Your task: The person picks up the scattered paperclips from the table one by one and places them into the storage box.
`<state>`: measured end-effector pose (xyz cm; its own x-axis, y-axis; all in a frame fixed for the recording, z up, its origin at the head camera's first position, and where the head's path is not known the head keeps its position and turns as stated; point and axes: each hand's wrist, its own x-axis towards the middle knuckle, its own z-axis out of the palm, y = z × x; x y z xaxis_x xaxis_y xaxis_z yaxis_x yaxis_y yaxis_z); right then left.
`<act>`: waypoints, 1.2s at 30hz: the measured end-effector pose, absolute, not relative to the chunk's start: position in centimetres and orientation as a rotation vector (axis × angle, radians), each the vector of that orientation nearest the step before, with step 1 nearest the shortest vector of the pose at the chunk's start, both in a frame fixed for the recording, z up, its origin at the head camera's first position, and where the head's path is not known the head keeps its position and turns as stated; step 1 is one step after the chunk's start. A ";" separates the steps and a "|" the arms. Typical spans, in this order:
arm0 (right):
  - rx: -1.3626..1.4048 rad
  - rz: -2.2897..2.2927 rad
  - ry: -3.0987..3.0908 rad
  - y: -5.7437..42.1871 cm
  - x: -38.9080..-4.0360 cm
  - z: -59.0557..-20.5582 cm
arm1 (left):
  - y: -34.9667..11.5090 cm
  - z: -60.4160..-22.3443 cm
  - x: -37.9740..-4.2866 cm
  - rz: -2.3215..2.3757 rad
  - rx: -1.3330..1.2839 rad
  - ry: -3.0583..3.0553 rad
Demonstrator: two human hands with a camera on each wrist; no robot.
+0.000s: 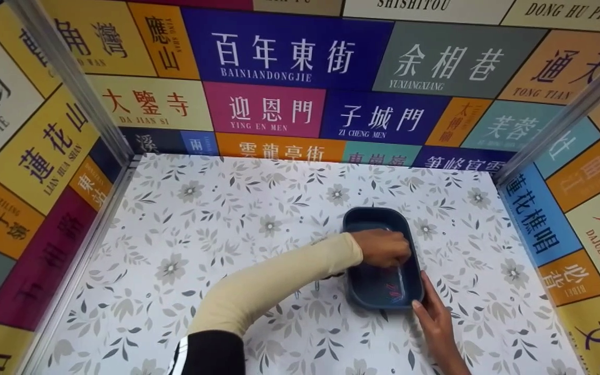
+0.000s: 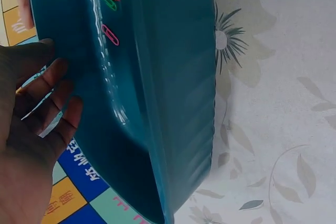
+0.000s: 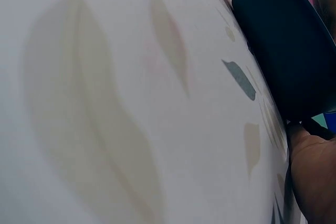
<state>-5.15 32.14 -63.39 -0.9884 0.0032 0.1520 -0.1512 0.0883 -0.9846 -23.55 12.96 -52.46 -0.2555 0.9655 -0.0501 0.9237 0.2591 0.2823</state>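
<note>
A dark blue rectangular plastic box (image 1: 363, 286) with rounded corners stands on the table, right of the middle in the head view. My left hand (image 1: 383, 247) reaches over its left rim and hovers inside it. In the left wrist view its fingers (image 2: 71, 116) are loosely bent and apart from the thumb, with nothing visible between them. Several coloured paper clips (image 2: 110, 35), pink, red, green and blue, lie on the box floor. My right hand (image 1: 438, 320) grips the near right corner, thumb at the rim and fingers along the outer wall.
White table covering (image 1: 258, 208) with grey flowers and leaves extends around the box. Panels printed with large characters (image 1: 289, 57) close off the back and both sides. Metal posts (image 1: 84, 94) mark the corners.
</note>
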 end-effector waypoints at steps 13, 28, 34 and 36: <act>0.154 2.021 -2.220 32.1 -5.1 -63.6 | 11.3 -51.4 -22.2 0.371 1.811 2.288; 0.134 2.036 -2.243 32.0 -5.1 -63.2 | 7.3 -51.7 -20.8 0.573 1.742 2.356; 0.122 2.033 -2.243 32.1 -5.1 -63.3 | 5.7 -52.6 -20.5 0.616 1.718 2.383; 0.114 2.015 -2.258 32.0 -5.1 -63.4 | 5.2 -52.9 -20.3 0.657 1.719 2.388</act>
<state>-5.14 32.03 -63.35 -0.9907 0.0191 0.1344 -0.1314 0.1143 -0.9847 -20.31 5.23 -52.93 -0.3443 0.9273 0.1468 0.8720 0.2579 0.4160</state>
